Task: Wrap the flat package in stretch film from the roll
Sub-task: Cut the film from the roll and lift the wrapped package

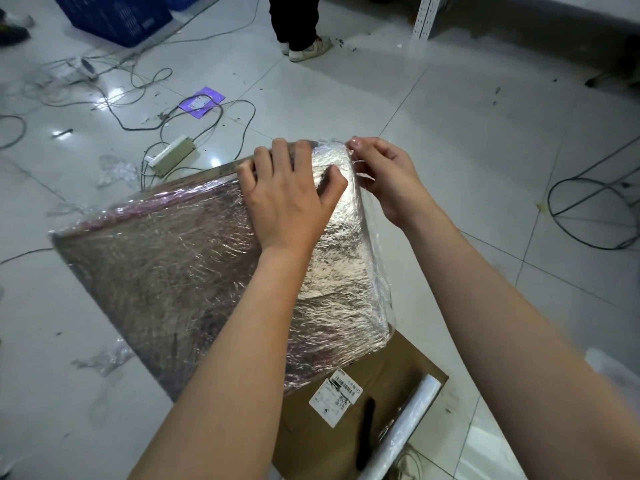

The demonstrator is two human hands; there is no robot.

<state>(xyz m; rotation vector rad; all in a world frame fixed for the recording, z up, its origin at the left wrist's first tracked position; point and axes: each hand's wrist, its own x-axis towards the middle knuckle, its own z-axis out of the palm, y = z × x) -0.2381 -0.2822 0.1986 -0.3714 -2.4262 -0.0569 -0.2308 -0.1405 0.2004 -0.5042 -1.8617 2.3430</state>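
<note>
The flat package is a large brownish slab covered in crinkled clear stretch film, lying tilted over a cardboard box. My left hand presses flat on its far right corner, fingers spread. My right hand pinches a loose edge of the stretch film at that same corner, along the package's right side. The film roll lies on the cardboard at the lower right, apart from both hands.
A cardboard box with a white barcode label sits under the package. A black pen-like object lies on it. Cables and a power strip litter the tiled floor. A person's legs stand at the top. Blue crate far left.
</note>
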